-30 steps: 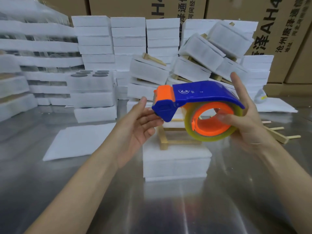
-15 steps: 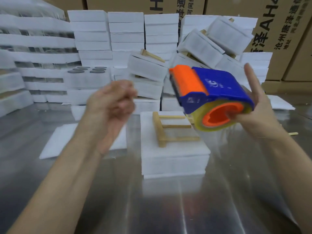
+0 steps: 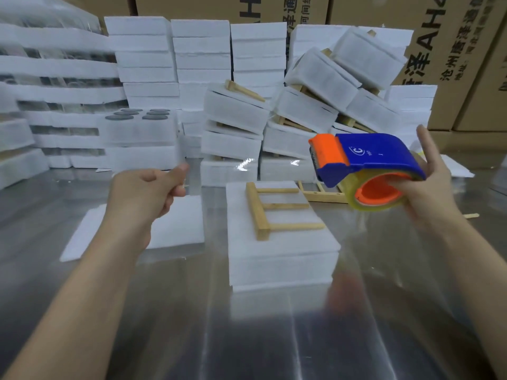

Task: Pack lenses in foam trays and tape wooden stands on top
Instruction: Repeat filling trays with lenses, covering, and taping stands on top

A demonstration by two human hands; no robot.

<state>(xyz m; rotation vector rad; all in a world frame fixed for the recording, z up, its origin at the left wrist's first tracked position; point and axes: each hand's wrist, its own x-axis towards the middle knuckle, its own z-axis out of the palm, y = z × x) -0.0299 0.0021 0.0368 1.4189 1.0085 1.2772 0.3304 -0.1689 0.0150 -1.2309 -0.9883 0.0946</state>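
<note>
Behind the foam stack (image 3: 282,259) bearing a wooden stand (image 3: 274,207), taped packs (image 3: 236,111) crowd the table (image 3: 192,325); left hand (image 3: 145,193) pinches tape (image 3: 367,208), right hand (image 3: 430,193) grips dispenser (image 3: 384,157).

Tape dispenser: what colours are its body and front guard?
The tape dispenser has a blue body and orange front guard; head view.
</note>
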